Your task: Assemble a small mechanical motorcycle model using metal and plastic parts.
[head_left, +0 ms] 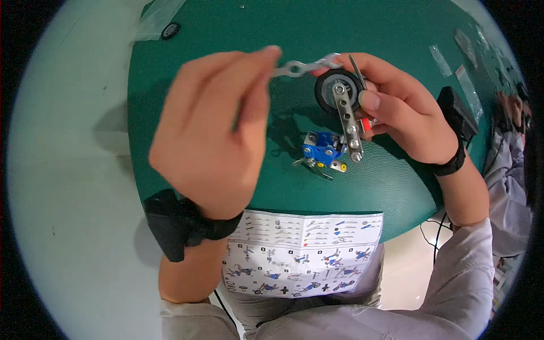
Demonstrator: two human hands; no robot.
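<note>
Pinched in the fingertips of my left hand (209, 124) is a small flat metal wrench (294, 69) with a hole in its middle. The wrench's far end reaches the fingers of my right hand (405, 110), beside the wheel. That hand grips a black-tyred wheel (323, 101) joined to a perforated metal strip (345, 116) with bolts along it. A thin metal rod (356, 69) sticks up by the right thumb, and a red piece (365, 124) shows below it. Just under the wheel, a blue part-built toy model (324, 148) with metal strips and yellow pieces appears to rest on the table.
An illustrated instruction sheet (300, 258) lies over my lap at the green table's (272, 22) near edge. At the far left are a small black wheel (170, 30) and a clear plastic bag (158, 14). More clear bags (469, 90) lie at the right, near another person's sleeve (504, 175).
</note>
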